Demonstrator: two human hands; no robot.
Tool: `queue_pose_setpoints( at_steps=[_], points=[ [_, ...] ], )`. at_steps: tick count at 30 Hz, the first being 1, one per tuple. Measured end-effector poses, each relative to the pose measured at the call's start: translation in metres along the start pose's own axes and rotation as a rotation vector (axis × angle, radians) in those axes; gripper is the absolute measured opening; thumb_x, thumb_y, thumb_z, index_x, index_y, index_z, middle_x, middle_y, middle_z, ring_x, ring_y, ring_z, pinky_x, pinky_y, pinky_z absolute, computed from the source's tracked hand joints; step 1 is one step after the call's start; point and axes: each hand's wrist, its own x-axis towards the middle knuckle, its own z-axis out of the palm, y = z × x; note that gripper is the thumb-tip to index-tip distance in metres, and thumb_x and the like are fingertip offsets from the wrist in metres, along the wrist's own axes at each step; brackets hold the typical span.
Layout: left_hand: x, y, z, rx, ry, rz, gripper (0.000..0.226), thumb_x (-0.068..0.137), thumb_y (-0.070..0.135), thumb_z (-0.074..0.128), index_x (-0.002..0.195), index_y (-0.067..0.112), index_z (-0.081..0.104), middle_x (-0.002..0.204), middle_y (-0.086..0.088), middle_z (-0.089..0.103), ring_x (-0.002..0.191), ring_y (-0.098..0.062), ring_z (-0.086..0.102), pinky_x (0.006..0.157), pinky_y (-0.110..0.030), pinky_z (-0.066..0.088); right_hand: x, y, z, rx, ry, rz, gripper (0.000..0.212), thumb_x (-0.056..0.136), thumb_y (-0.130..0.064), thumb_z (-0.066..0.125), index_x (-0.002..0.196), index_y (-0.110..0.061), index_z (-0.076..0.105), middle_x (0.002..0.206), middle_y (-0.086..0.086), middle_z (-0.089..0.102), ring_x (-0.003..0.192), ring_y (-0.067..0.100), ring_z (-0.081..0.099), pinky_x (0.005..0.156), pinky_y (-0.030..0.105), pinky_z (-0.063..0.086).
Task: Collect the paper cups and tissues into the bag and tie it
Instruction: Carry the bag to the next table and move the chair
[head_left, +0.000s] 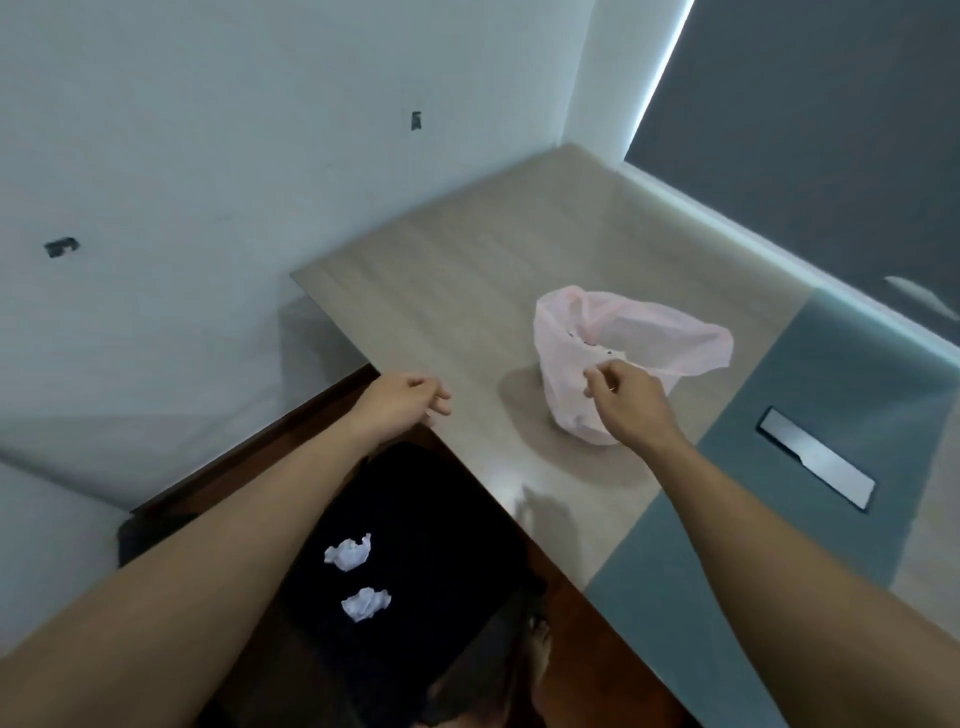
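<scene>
While the right grip (623, 402) pinches the near rim of the pink plastic bag (639, 332) on the bench (441, 291), the left grip (408, 400) hangs loosely curled, empty. Crumpled tissues (349, 552) lie at its 6 o'clock on a black seat (441, 519); the left arm is nearer.

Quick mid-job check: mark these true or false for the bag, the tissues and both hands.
1. The pink plastic bag stands open on the table. True.
2. The crumpled tissues are already inside the bag. False: two tissues lie on the black surface below the table's edge.
3. The left hand holds a tissue. False: it holds nothing, over the table's corner.
4. The right hand is at the bag's near rim. True.
</scene>
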Motion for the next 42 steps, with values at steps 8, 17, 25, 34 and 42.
queue_pose_setpoints(
  at_steps=[8, 17, 25, 34, 42],
  points=[
    [0.079, 0.090, 0.120, -0.225, 0.063, -0.146, 0.050, 0.099, 0.060, 0.060, 0.108, 0.013, 0.074, 0.097, 0.000, 0.083, 0.075, -0.016, 0.072, 0.074, -0.032, 0.051, 0.159, 0.064, -0.067, -0.262, 0.067, -0.083, 0.033, 0.104, -0.034, 0.063, 0.130, -0.017, 0.071, 0.135, 0.013, 0.065, 0.132, 0.036, 0.053, 0.111, 0.048, 0.042],
    [0.151, 0.124, 0.217, -0.289, 0.212, -0.419, 0.086, 0.075, 0.068, 0.075, 0.124, 0.011, 0.032, 0.113, -0.013, 0.069, 0.084, -0.030, 0.076, 0.067, -0.043, 0.066, 0.227, 0.116, -0.061, -0.389, -0.253, 0.169, 0.068, 0.096, -0.047, 0.076, 0.154, -0.022, 0.050, 0.149, 0.014, 0.060, 0.136, 0.039, 0.057, 0.110, 0.053, 0.044],
    [0.155, 0.089, 0.206, -0.867, 0.352, -0.349, 0.016, 0.108, 0.019, 0.058, 0.109, 0.007, 0.068, 0.100, -0.016, 0.070, 0.078, -0.028, 0.068, 0.060, -0.035, 0.061, 0.233, 0.094, -0.038, -0.091, -0.139, 0.110, 0.026, 0.099, -0.026, 0.055, 0.087, -0.003, 0.058, 0.082, 0.010, 0.061, 0.076, 0.035, 0.054, 0.054, 0.035, 0.030],
    [0.078, 0.031, 0.108, -1.114, 0.464, -0.257, 0.015, 0.104, 0.028, 0.061, 0.106, 0.019, 0.073, 0.097, -0.005, 0.077, 0.082, -0.020, 0.072, 0.072, -0.032, 0.059, 0.186, 0.008, -0.001, 0.114, -0.199, -0.033, 0.039, 0.100, -0.040, 0.066, 0.083, -0.006, 0.057, 0.075, 0.004, 0.057, 0.074, 0.030, 0.055, 0.061, 0.039, 0.035],
    [0.011, -0.055, 0.023, -1.142, 0.677, -0.198, 0.035, 0.109, 0.039, 0.058, 0.121, 0.010, 0.074, 0.127, -0.023, 0.074, 0.108, -0.035, 0.071, 0.105, -0.058, 0.054, 0.126, -0.054, 0.064, 0.258, -0.352, -0.020, 0.055, 0.103, -0.056, 0.061, 0.084, -0.005, 0.064, 0.087, 0.013, 0.072, 0.083, 0.033, 0.067, 0.070, 0.040, 0.049]
  ],
)
